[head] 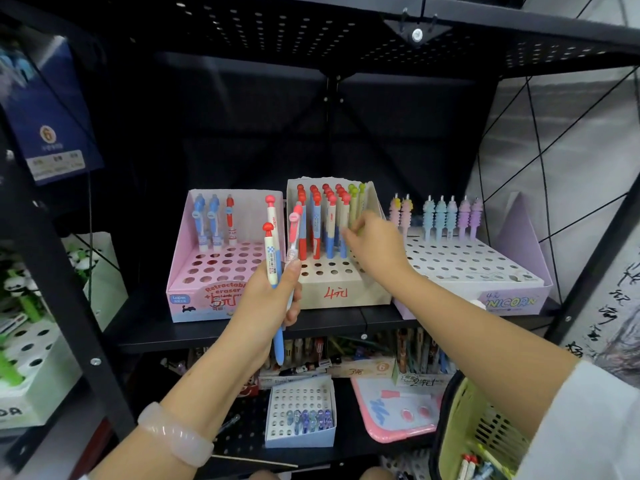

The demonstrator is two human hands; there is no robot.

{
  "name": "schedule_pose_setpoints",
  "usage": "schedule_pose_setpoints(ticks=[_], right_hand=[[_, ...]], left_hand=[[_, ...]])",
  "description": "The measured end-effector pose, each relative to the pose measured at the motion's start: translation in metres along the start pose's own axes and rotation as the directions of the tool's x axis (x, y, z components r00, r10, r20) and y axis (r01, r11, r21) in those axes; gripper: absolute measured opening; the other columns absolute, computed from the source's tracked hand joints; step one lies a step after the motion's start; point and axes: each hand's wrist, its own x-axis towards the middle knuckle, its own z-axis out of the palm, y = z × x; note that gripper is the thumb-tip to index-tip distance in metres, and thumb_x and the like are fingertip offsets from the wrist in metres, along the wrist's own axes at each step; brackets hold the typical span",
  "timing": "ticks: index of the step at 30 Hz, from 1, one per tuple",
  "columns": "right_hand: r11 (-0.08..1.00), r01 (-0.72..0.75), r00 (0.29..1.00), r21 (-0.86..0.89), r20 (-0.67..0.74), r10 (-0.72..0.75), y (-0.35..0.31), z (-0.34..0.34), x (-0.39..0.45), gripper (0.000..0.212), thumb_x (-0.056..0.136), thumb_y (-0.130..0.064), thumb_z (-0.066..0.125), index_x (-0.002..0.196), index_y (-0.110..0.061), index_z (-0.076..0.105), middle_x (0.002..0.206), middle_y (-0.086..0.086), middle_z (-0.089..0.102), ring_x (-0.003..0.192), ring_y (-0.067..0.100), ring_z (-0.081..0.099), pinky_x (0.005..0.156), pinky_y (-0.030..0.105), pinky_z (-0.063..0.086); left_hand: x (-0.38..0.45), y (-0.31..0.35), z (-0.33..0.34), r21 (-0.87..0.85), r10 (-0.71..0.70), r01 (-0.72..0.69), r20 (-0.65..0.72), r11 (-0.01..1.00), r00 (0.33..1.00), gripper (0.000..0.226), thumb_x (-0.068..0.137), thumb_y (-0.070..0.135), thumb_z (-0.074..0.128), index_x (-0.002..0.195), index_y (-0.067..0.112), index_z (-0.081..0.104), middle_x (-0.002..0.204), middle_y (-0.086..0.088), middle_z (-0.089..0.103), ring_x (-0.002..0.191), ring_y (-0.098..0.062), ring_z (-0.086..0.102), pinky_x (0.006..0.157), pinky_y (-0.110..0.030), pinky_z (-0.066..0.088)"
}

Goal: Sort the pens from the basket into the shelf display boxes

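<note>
A: What is each grip doing?
B: The left hand (273, 299) curls round a bundle of pens (271, 258), mushroom-capped, white and blue barrels, held upright before the pink box (194, 282). The right hand (372, 242) reaches into the beige box (341, 296), fingertips (348, 233) at a yellow-green pen (353, 206); whether it pinches the pen, I cannot tell.

A: Any room left?
B: The beige box's front rows of holes stand bare, red-capped pens filling the back. The pink box holds four pens along its rear wall. The lilac box (512, 301), just beside, carries pastel pens in its back row.

A: And the basket?
B: The green basket (460, 427) sits lower right under the right forearm, a few pens inside.
</note>
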Motion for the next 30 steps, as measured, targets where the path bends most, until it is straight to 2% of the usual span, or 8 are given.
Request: schedule_pose_setpoints(ticks=[1, 4, 7, 11, 14, 19, 25, 30], right_hand=[[0.993, 0.035, 0.999, 0.116, -0.006, -0.035, -0.008, -0.003, -0.005, 0.018, 0.093, -0.032, 0.053, 0.084, -0.018, 0.054, 0.068, -0.009, 0.052, 0.061, 0.002, 0.049, 0.055, 0.017, 0.035], [0.889, 0.015, 0.962, 0.457, 0.236, -0.138, -0.039, -0.006, -0.018, 0.022, 0.093, -0.039, 0.049, 0.089, -0.022, 0.062, 0.077, -0.009, 0.061, 0.067, -0.001, 0.058, 0.059, 0.015, 0.045], [0.867, -0.014, 0.934, 0.499, 0.315, -0.167, -0.058, -0.003, -0.019, 0.023, 0.094, -0.032, 0.051, 0.082, -0.016, 0.063, 0.069, -0.004, 0.061, 0.057, 0.0, 0.057, 0.053, 0.013, 0.047], [0.761, -0.077, 0.968, 0.644, 0.23, -0.097, -0.078, 0.002, -0.002, 0.025, 0.095, -0.024, 0.052, 0.075, -0.011, 0.061, 0.064, -0.002, 0.056, 0.053, 0.003, 0.053, 0.057, 0.014, 0.049], [0.655, -0.056, 0.997, 0.753, 0.078, -0.005, -0.094, 0.004, 0.021, 0.012, 0.094, -0.019, 0.054, 0.091, -0.009, 0.061, 0.069, -0.001, 0.063, 0.055, -0.001, 0.059, 0.058, 0.01, 0.049], [0.906, 0.143, 0.99, 0.399, -0.065, -0.127, -0.115, 0.038, 0.045, 0.018, 0.09, -0.019, 0.06, 0.102, -0.005, 0.059, 0.079, 0.0, 0.066, 0.075, 0.009, 0.059, 0.061, 0.008, 0.042], [0.967, 0.183, 0.983, 0.178, -0.016, -0.183, -0.117, 0.084, 0.051, 0.018, 0.094, -0.019, 0.053, 0.095, -0.002, 0.056, 0.078, 0.012, 0.064, 0.069, 0.022, 0.058, 0.061, 0.031, 0.044], [0.993, 0.095, 0.988, 0.068, 0.116, -0.103, -0.108, 0.103, 0.061, 0.022, 0.094, -0.02, 0.052, 0.104, -0.002, 0.058, 0.1, 0.018, 0.066, 0.092, 0.031, 0.062, 0.076, 0.033, 0.048]], left_hand=[[0.0, 0.0, -0.001, 0.012, 0.008, -0.008, -0.009, 1.0, 1.0, 0.023, 0.094, 0.034, 0.047, 0.082, 0.015, 0.045, 0.062, 0.0, 0.047, 0.039, -0.007, 0.037, 0.039, -0.018, 0.034], [0.003, -0.001, -0.001, 0.017, 0.03, -0.03, -0.018, 0.999, 0.999, 0.022, 0.093, 0.033, 0.05, 0.08, 0.016, 0.047, 0.059, 0.003, 0.047, 0.039, -0.007, 0.038, 0.039, -0.018, 0.035], [0.003, 0.0, -0.002, 0.017, 0.048, -0.048, -0.019, 0.999, 0.999, 0.021, 0.093, 0.034, 0.05, 0.081, 0.017, 0.047, 0.056, 0.005, 0.047, 0.039, -0.007, 0.038, 0.039, -0.018, 0.035], [0.003, 0.002, -0.023, 0.052, 0.075, -0.07, -0.102, 0.996, 0.992, 0.018, 0.096, 0.035, 0.042, 0.087, 0.02, 0.048, 0.052, 0.008, 0.053, 0.036, -0.006, 0.04, 0.037, -0.017, 0.035], [0.004, 0.006, -0.053, 0.086, 0.105, -0.089, -0.204, 0.992, 0.973, 0.015, 0.099, 0.025, 0.04, 0.089, 0.021, 0.051, 0.061, 0.004, 0.061, 0.035, -0.006, 0.04, 0.035, -0.017, 0.033], [0.003, 0.009, -0.091, 0.19, 0.162, -0.113, -0.268, 0.975, 0.95, 0.016, 0.099, 0.026, 0.04, 0.109, 0.024, 0.052, 0.095, 0.007, 0.067, 0.035, -0.006, 0.042, 0.037, -0.017, 0.037], [-0.001, -0.007, -0.106, 0.23, 0.057, 0.0, -0.239, 0.973, 0.969, 0.028, 0.098, 0.027, 0.04, 0.122, 0.019, 0.052, 0.051, 0.002, 0.055, 0.034, -0.008, 0.044, 0.036, -0.015, 0.036], [-0.002, -0.011, -0.111, 0.204, 0.006, 0.035, -0.195, 0.978, 0.981, 0.019, 0.097, 0.033, 0.041, 0.113, 0.036, 0.051, 0.077, -0.01, 0.068, 0.035, -0.009, 0.043, 0.04, -0.02, 0.037]])
